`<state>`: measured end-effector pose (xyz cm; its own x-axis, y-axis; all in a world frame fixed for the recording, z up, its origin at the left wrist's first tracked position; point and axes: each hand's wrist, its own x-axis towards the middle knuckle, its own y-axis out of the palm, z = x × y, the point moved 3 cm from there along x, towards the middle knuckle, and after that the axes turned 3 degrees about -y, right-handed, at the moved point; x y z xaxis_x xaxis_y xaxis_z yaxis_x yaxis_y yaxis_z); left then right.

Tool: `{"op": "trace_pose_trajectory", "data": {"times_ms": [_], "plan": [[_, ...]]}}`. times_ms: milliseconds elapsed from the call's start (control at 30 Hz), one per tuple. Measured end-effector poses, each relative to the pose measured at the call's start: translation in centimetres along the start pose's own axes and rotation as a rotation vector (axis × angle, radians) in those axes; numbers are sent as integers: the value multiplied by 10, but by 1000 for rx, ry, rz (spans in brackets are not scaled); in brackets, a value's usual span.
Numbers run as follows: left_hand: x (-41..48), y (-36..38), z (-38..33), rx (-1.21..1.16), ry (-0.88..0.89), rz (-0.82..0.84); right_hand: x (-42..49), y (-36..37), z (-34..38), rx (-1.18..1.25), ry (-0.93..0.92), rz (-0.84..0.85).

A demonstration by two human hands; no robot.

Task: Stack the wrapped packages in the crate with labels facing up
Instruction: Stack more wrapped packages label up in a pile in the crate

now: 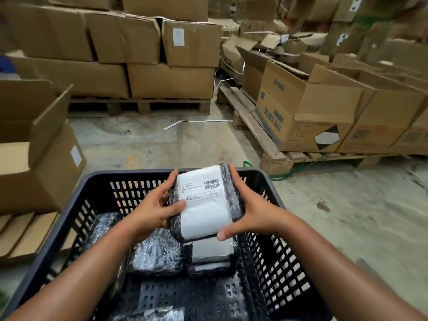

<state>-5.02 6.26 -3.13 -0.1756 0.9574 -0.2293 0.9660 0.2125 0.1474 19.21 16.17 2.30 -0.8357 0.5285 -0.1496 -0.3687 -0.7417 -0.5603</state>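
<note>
1. Nearest, a wrapped bundle point(150, 315) lies at the crate's point(273, 181) near edge, its label side unclear.
2. Further in, a labelled stack point(212, 256) sits right of two bundles point(157, 253) showing only film; those likely need turning.
3. Above the stack, left hand point(148, 212) and right hand point(250, 209) clasp a package point(203, 202) by its sides, fingers curled round it, label up.
4. Beyond stand cartons point(171, 82) on pallets; placing seems partway done.
</note>
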Motion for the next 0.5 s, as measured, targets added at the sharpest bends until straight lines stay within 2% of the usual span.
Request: {"op": "trace_pose_trajectory", "data": {"times_ms": [133, 300, 367, 500], "plan": [[4, 6, 2, 199, 78, -9, 6, 7, -4, -203, 48, -47], [9, 22, 25, 634, 124, 1, 6, 21, -31, -121, 125, 16], [10, 27, 34, 702, 87, 12, 6, 26, -42, -79, 161, 36], [15, 30, 45, 722, 76, -68, 18, 31, -56, -90, 232, 12]]}}
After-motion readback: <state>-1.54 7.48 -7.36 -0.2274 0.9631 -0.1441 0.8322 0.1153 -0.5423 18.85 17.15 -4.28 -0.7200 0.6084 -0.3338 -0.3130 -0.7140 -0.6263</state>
